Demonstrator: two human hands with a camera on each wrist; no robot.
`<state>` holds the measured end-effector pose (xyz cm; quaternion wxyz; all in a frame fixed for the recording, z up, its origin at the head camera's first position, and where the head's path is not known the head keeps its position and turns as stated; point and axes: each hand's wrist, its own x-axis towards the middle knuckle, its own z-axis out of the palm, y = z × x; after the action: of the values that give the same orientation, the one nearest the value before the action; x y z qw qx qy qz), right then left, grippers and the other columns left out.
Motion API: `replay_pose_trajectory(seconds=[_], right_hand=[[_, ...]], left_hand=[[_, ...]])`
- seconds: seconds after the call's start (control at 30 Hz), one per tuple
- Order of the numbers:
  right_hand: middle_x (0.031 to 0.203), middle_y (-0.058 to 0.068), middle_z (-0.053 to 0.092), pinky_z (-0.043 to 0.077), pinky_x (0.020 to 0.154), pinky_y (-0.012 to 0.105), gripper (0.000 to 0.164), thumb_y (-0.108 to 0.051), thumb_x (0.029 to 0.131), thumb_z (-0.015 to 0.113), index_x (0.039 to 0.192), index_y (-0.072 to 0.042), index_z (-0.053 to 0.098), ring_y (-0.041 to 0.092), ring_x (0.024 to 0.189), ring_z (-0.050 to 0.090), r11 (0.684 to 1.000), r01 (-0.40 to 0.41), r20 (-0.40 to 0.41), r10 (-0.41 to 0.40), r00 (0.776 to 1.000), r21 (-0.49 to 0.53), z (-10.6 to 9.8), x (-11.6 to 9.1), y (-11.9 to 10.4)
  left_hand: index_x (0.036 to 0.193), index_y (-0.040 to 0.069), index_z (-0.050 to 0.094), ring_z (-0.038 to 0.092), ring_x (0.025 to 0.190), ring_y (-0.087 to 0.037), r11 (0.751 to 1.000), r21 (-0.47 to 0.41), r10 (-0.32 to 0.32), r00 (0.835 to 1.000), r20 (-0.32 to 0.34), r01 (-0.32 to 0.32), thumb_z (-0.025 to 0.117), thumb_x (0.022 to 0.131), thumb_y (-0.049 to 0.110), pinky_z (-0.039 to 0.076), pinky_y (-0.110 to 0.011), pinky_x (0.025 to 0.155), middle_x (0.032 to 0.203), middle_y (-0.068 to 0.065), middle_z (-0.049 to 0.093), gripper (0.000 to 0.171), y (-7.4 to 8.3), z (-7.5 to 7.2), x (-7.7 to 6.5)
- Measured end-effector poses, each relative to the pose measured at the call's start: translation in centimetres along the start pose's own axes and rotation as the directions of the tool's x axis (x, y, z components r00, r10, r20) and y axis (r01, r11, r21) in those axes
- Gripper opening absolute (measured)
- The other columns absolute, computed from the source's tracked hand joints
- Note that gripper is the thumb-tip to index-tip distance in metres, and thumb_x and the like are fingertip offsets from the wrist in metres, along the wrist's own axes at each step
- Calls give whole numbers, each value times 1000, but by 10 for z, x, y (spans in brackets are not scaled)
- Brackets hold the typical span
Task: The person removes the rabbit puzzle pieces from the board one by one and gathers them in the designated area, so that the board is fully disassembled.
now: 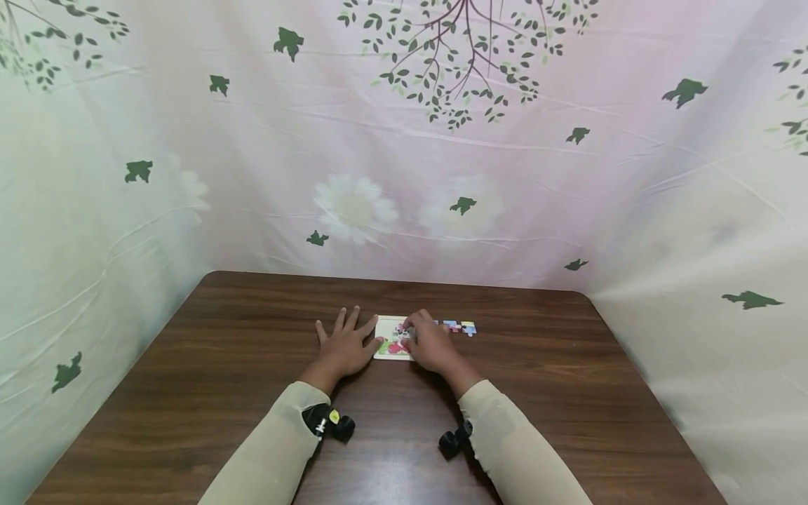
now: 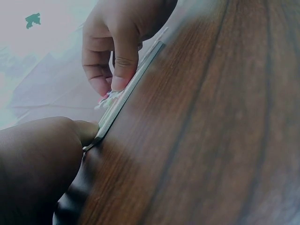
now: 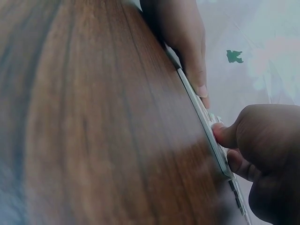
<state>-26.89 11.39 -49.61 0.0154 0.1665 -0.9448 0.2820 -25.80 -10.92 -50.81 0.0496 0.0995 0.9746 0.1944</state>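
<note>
A white-framed jigsaw puzzle board (image 1: 387, 326) with a colourful picture lies flat on the table. My left hand (image 1: 346, 349) rests at its left edge, fingers spread, thumb and index finger touching the frame. Over the board's right part, my right hand (image 1: 432, 344) pinches a small puzzle piece (image 2: 111, 96) between thumb and fingertips, low against the picture. The right hand covers much of the board's right side in the head view. In the right wrist view the thumb (image 3: 226, 135) is right at the board's surface.
Several loose puzzle pieces (image 1: 468, 327) lie in a row just right of the board, partly behind the right hand. The brown wooden table (image 1: 265, 322) ends at a printed curtain (image 1: 404, 154) behind and at both sides. Each wrist wears a small black camera (image 1: 344, 428).
</note>
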Motion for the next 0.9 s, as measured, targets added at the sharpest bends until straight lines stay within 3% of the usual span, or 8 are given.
replay_pose_trajectory(seconds=[0.27, 0.5, 0.9], right_hand=[[120, 5, 69, 39, 100, 57, 20, -15, 103, 77, 121, -12, 68, 20, 98, 64, 1000, -22, -6, 22, 1000, -7, -2, -1, -2], [101, 0, 74, 36, 94, 51, 18, -11, 101, 80, 114, -16, 68, 19, 95, 68, 999, -28, -29, 28, 999, 23, -1, -2, -3], [95, -2, 74, 29, 100, 59, 16, -9, 100, 79, 112, -15, 71, 19, 95, 68, 997, -32, -61, 37, 997, 77, 1, -3, -3]], left_hand=[[172, 34, 36, 3, 173, -43, 1000, 6, 0, 1000, 0, 0, 42, 113, 64, -9, -86, 125, 185, -13, 14, 67, 0, 1, 0], [172, 33, 37, 3, 173, -43, 1000, 0, 1, 1000, -3, -1, 43, 113, 62, -9, -86, 125, 185, -13, 15, 66, 2, -1, -1], [173, 34, 34, 1, 173, -43, 1000, 1, -8, 1000, 12, 8, 42, 113, 62, -11, -85, 125, 186, -12, 13, 66, 1, -1, 1]])
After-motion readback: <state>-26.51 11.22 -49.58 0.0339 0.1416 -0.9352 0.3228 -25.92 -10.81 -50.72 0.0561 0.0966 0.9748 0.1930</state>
